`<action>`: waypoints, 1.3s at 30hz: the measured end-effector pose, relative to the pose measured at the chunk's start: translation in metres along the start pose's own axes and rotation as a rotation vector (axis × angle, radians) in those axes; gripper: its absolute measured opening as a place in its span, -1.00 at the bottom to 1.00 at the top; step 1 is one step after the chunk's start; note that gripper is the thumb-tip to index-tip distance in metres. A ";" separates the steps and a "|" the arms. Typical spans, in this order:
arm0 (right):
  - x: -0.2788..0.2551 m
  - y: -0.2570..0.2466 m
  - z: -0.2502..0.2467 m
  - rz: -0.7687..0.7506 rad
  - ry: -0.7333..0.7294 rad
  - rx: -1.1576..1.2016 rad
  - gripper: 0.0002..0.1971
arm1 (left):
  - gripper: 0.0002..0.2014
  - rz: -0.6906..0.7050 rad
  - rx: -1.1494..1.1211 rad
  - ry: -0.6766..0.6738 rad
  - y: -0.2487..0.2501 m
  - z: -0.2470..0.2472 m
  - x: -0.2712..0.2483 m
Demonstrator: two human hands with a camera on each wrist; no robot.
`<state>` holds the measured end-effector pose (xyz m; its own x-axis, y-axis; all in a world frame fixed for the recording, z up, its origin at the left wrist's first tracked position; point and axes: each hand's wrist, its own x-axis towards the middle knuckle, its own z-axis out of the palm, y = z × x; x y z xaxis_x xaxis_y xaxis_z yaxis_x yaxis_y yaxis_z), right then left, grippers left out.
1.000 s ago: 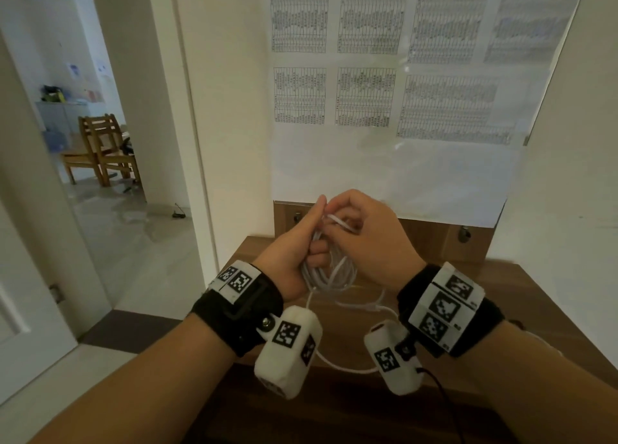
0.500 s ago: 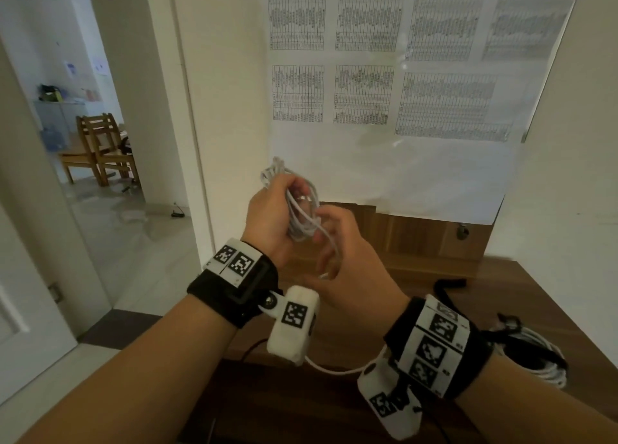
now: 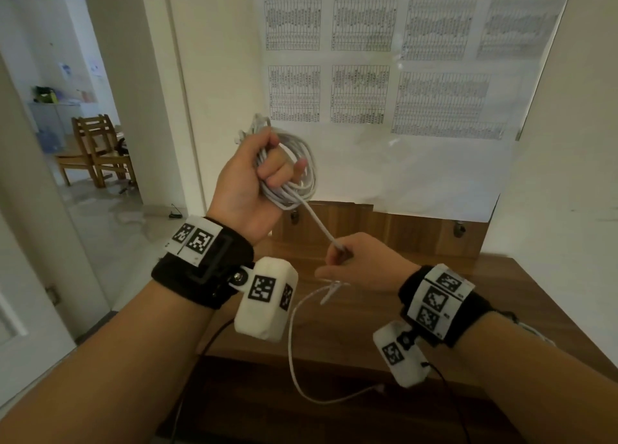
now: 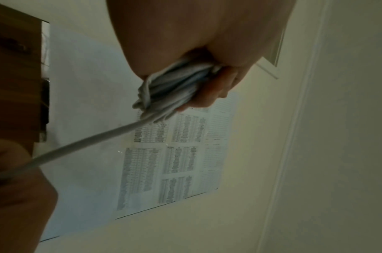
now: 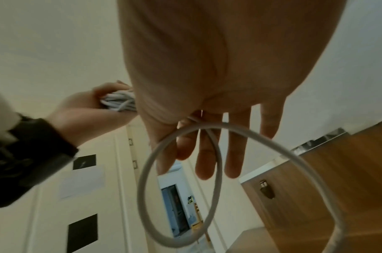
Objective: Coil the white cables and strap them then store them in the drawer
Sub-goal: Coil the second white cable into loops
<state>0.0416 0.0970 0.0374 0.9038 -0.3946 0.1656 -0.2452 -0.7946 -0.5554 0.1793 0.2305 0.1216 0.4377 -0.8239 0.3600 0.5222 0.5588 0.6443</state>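
Observation:
My left hand [image 3: 267, 172] is raised in front of the wall and grips a coil of white cable [image 3: 302, 162] in its fist. One strand [image 3: 317, 224] runs taut from the coil down to my right hand [image 3: 338, 252], which pinches it between thumb and forefinger above the desk. Below that pinch the loose tail [image 3: 291, 343] hangs in a loop, its plug end [image 3: 329, 293] dangling by my right hand. The left wrist view shows the coil [image 4: 164, 95] bunched in my fingers. Seen from the right wrist, the tail's loop [image 5: 145, 172] hangs under my spread fingers [image 5: 207, 159].
A wooden desk [image 3: 368, 330] lies below my hands, with a low wooden back panel [image 3: 418, 233] bearing small knobs. Printed sheets [image 3: 368, 92] cover the wall ahead. To the left, a doorway opens to a wooden chair [image 3: 97, 149]. Part of another white cable [image 3: 531, 330] shows behind my right forearm.
My left hand has lifted the coil from desk height up in front of the wall. My right hand has come away from the coil and down, drawing one strand taut.

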 end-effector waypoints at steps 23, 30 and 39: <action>0.002 0.027 -0.064 0.124 0.264 -0.115 -0.86 | -0.81 -0.643 0.206 -0.455 0.003 -0.029 -0.016; 0.007 0.019 -0.074 0.047 0.249 -0.359 -0.85 | -0.74 -0.673 0.740 -0.420 -0.025 -0.017 -0.024; 0.001 0.013 -0.082 0.049 0.394 -0.262 -0.95 | -0.84 -0.634 1.189 -0.256 -0.036 -0.015 -0.028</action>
<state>0.0105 0.0484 0.0971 0.6997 -0.5393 0.4686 -0.4102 -0.8403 -0.3545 0.1597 0.2347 0.0784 0.1472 -0.9724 -0.1808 -0.4137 -0.2266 0.8818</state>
